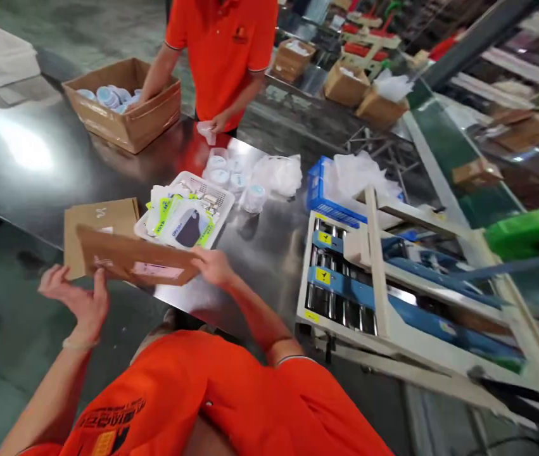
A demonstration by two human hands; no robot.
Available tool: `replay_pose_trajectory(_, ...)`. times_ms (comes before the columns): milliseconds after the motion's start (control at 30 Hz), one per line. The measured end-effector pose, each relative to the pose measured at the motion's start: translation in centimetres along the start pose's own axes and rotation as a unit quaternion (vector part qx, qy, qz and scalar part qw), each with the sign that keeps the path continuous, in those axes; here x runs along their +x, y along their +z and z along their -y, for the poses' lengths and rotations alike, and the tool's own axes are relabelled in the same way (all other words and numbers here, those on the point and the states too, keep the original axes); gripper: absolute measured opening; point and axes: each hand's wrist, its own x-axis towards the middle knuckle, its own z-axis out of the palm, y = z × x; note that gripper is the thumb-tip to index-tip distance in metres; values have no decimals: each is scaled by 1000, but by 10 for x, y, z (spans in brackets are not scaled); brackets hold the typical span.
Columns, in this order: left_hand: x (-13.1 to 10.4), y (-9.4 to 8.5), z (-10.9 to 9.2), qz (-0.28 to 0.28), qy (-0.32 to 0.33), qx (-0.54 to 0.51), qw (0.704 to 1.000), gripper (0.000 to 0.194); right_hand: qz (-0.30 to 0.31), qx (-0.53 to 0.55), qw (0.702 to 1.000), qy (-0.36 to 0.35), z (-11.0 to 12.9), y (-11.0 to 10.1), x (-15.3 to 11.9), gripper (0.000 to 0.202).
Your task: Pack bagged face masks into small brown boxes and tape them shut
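Observation:
A flat brown cardboard piece point(136, 256) with a pale label is held up over the near edge of the metal table. My right hand point(215, 266) pinches its right end. At its left end my left hand point(79, 297) has fingers spread, with the thumb against the lower edge; whether it grips is unclear. Another flat cardboard piece point(76, 221) lies behind it on the table's edge. Just beyond my right hand, a white basket point(221, 215) holds flat packets with green and dark print point(188, 225) and small wrapped items. Several round lidded containers point(238, 180) stand past the basket.
Across the table point(269, 244), a person in an orange shirt point(221, 57) reaches into an open carton point(126, 123) of round containers. White plastic bags point(281, 174) lie right of the containers. A blue crate point(317, 190) and roller machine point(340, 278) stand at right; clear bins point(0, 60) sit far left.

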Motion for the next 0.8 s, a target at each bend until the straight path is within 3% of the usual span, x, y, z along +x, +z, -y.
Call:
replay_pose_trajectory(33,12,-2,-24,-40,79,-49,995,80,-22,-14,1000,-13,-16,-33,-28,20)
replay_pose_trajectory(67,25,-4,-48,-38,163,-86,982,78,-49,-27,998,-23,-31,-64,-59,24)
replay_pose_trajectory(100,35,-5,-74,0,239,-110,965,75,-86,-44,995,-19,-46,-92,-90,28)
replay_pose_trajectory(167,49,-1,-126,147,340,-120,921,63,-163,-73,984,10,-76,-133,-148,32)
replay_pose_trajectory(233,48,14,-175,278,389,-111,871,54,-222,-90,970,47,-104,-154,-192,31)
replay_pose_trajectory(333,25,58,-233,388,457,-122,791,51,-247,-105,958,105,-141,-151,-226,26)
replay_pose_trajectory(400,5,94,-260,459,490,-103,734,47,-238,-114,954,139,-160,-134,-227,23)
replay_pose_trajectory(467,-10,125,-275,528,484,-57,695,44,-223,-103,956,161,-177,-117,-219,21)
replay_pose_trajectory(533,-16,147,-282,574,460,-21,677,45,-204,-63,965,153,-189,-107,-210,23)
replay_pose_trajectory(633,-14,164,-285,637,411,-1,652,48,-174,-18,980,97,-200,-104,-212,37)
replay_pose_trajectory(700,-11,170,-288,653,370,13,660,47,-160,-30,984,69,-200,-105,-223,45)
replay_pose_trajectory(800,-16,177,-300,625,346,32,699,47,-129,-63,987,74,-183,-95,-240,48)
